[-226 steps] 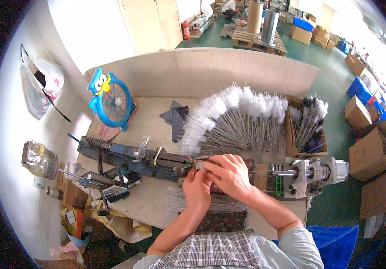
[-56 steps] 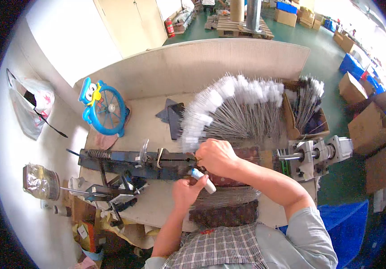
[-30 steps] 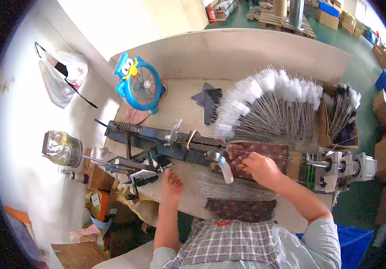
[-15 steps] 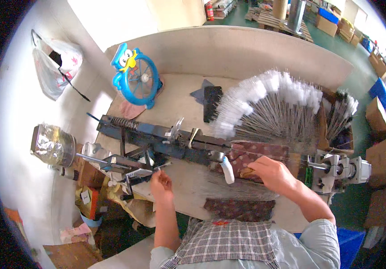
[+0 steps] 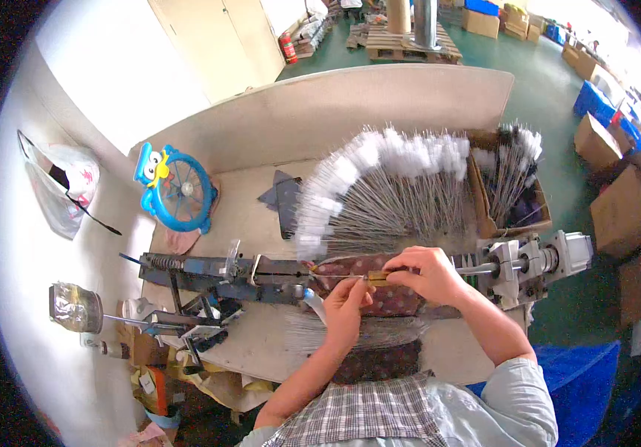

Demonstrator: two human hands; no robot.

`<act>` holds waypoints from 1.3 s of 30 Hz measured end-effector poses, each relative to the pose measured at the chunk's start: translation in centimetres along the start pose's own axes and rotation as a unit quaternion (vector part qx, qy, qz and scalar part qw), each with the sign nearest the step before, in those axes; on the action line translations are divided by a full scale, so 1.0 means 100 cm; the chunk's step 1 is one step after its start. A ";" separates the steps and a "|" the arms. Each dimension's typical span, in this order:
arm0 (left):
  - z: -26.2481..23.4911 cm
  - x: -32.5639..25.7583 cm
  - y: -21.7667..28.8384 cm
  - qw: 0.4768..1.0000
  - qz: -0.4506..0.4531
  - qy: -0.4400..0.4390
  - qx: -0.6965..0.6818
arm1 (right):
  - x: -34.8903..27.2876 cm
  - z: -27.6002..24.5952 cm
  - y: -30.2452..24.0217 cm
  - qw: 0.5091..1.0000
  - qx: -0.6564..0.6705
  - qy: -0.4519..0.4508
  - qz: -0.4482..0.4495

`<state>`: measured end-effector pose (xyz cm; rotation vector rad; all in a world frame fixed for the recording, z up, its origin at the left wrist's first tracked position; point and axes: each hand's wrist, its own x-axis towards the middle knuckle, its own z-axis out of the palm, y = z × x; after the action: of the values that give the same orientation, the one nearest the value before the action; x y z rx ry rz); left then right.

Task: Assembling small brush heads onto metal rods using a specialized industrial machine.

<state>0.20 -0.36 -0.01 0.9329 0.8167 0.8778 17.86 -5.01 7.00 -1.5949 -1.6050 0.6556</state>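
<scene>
My left hand (image 5: 345, 307) has its thumb and fingers closed in a pinch around a thin metal wire (image 5: 335, 276). The wire runs from the end of a long dark metal rail (image 5: 276, 271) toward my right hand. In my right hand (image 5: 426, 274) is a small yellowish, brass-coloured block (image 5: 377, 277), held at its end close to my left fingertips. Beneath both hands lies a brown dotted cloth (image 5: 402, 302). A white-and-blue handle (image 5: 314, 302) stands out from the rail beside my left hand. Thin wires (image 5: 302, 333) are spread on the near side of the table.
Wire brushes with white tips (image 5: 391, 160) fan out behind my hands. A cardboard box (image 5: 482, 201) holds more brushes. A motor-driven shaft unit (image 5: 510, 270) stands at right. At left are a blue toy-shaped fan (image 5: 186, 190) and a lever mechanism (image 5: 186, 324). A low panel (image 5: 350, 104) borders the table's back.
My left hand has moved right from the lever mechanism to the wire. My right hand has risen from the cloth with the brass-coloured block. The whole view has shifted to the right.
</scene>
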 end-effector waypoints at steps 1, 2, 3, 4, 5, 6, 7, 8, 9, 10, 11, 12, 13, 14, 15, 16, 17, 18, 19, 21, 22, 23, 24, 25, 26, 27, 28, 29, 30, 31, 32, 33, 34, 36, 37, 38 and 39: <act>0.002 0.000 -0.002 1.000 0.001 -0.007 -0.005 | 0.000 -0.002 0.001 1.000 0.024 -0.006 -0.002; 0.005 0.001 -0.003 1.000 -0.002 -0.006 -0.002 | -0.001 -0.002 0.002 0.999 0.048 -0.012 -0.005; 0.010 0.003 -0.002 1.000 -0.001 0.007 -0.016 | -0.002 -0.002 0.004 0.999 0.049 -0.014 -0.007; 0.013 0.004 -0.001 0.999 0.000 0.021 -0.030 | -0.003 -0.001 0.006 0.998 0.007 -0.018 -0.053; 0.011 0.003 -0.001 0.999 0.002 0.024 -0.030 | -0.005 0.001 0.007 0.994 -0.036 -0.021 -0.100; 0.006 0.003 -0.002 0.998 0.008 0.053 -0.017 | -0.006 0.003 0.008 0.990 -0.061 0.002 -0.130; 0.002 0.003 -0.001 0.996 0.015 0.083 -0.004 | -0.004 0.002 0.006 0.989 -0.060 0.002 -0.132; -0.003 0.002 0.003 0.996 0.017 0.083 -0.003 | -0.001 0.001 0.001 0.978 -0.117 0.029 -0.172; -0.007 0.000 0.007 0.992 0.027 0.118 -0.036 | 0.000 0.001 -0.004 0.961 -0.174 0.057 -0.206; -0.010 -0.002 0.011 0.985 0.037 0.152 -0.069 | 0.006 0.003 -0.009 0.958 -0.179 0.073 -0.213; -0.009 -0.004 0.016 0.986 0.036 0.149 -0.069 | 0.011 0.009 -0.014 0.958 -0.181 0.075 -0.211; -0.011 -0.007 0.021 0.985 0.014 0.149 -0.087 | 0.021 0.019 -0.018 0.951 -0.195 0.096 -0.222; -0.009 -0.008 0.024 0.984 -0.011 0.141 -0.107 | 0.028 0.026 -0.022 0.942 -0.216 0.121 -0.228; -0.008 -0.007 0.026 0.984 -0.010 0.138 -0.111 | 0.033 0.034 -0.024 0.946 -0.238 0.112 -0.191; -0.009 -0.007 0.026 0.984 -0.022 0.132 -0.117 | 0.040 0.045 -0.020 0.945 -0.240 0.109 -0.195; -0.009 -0.007 0.026 0.984 -0.036 0.123 -0.124 | 0.045 0.054 -0.015 0.948 -0.259 0.090 -0.163; -0.009 -0.006 0.026 0.983 -0.036 0.121 -0.129 | 0.048 0.062 -0.009 0.949 -0.278 0.071 -0.131; -0.011 -0.006 0.025 0.984 -0.039 0.116 -0.130 | 0.049 0.068 -0.014 0.969 -0.197 0.059 -0.133; -0.013 -0.006 0.026 0.984 -0.042 0.109 -0.131 | 0.049 0.067 -0.017 0.969 -0.200 0.053 -0.136; -0.017 -0.005 0.027 0.985 -0.036 0.106 -0.128 | 0.047 0.055 -0.024 0.981 -0.139 0.028 -0.132; -0.017 -0.005 0.026 0.987 -0.029 0.100 -0.119 | 0.046 0.055 -0.023 0.988 -0.112 0.020 -0.105; -0.019 -0.006 0.025 0.987 -0.030 0.100 -0.125 | 0.046 0.056 -0.024 0.987 -0.117 0.016 -0.104; -0.021 -0.005 0.024 0.990 -0.024 0.086 -0.108 | 0.046 0.056 -0.024 0.991 -0.102 0.001 -0.085; -0.022 -0.004 0.023 0.993 -0.017 0.071 -0.091 | 0.047 0.055 -0.024 0.994 -0.086 -0.012 -0.066; -0.022 -0.005 0.024 0.993 -0.018 0.067 -0.095 | 0.047 0.056 -0.023 0.994 -0.092 -0.011 -0.065; -0.023 -0.007 0.027 0.994 -0.038 0.060 -0.079 | 0.049 0.057 -0.021 0.998 -0.058 -0.032 -0.018; -0.022 -0.008 0.030 0.995 -0.059 0.055 -0.063 | 0.050 0.058 -0.020 0.998 -0.024 -0.052 0.028; -0.020 -0.006 0.032 0.995 -0.057 0.052 -0.064 | 0.049 0.058 -0.020 0.998 -0.026 -0.050 0.026; -0.019 -0.005 0.034 0.990 -0.067 0.050 -0.117 | 0.048 0.060 -0.020 0.999 -0.039 -0.024 -0.001; -0.019 -0.004 0.036 0.982 -0.076 0.048 -0.169 | 0.046 0.062 -0.020 0.998 -0.051 0.002 -0.028; -0.019 -0.002 0.034 0.982 -0.073 0.051 -0.168 | 0.045 0.063 -0.020 0.995 -0.070 0.034 -0.056; -0.019 0.000 0.031 0.973 -0.078 0.063 -0.207 | 0.043 0.064 -0.025 0.996 -0.065 0.032 -0.059; -0.019 0.000 0.029 0.963 -0.083 0.074 -0.245 | 0.040 0.064 -0.032 0.989 -0.114 0.049 -0.084; -0.016 -0.002 0.027 0.963 -0.064 0.090 -0.246 | 0.037 0.072 -0.035 0.970 -0.184 0.094 -0.131; -0.015 -0.003 0.026 0.962 -0.048 0.101 -0.250 | 0.037 0.079 -0.036 0.970 -0.181 0.099 -0.128; -0.018 -0.003 0.023 0.963 -0.049 0.098 -0.245 | 0.038 0.087 -0.037 0.968 -0.178 0.117 -0.131; -0.021 0.000 0.020 0.958 -0.039 0.108 -0.263 | 0.039 0.090 -0.037 0.966 -0.176 0.133 -0.137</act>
<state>-2.15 0.98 1.03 0.3387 0.7445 1.0717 8.72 -0.05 5.37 -1.5812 -1.7581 0.0050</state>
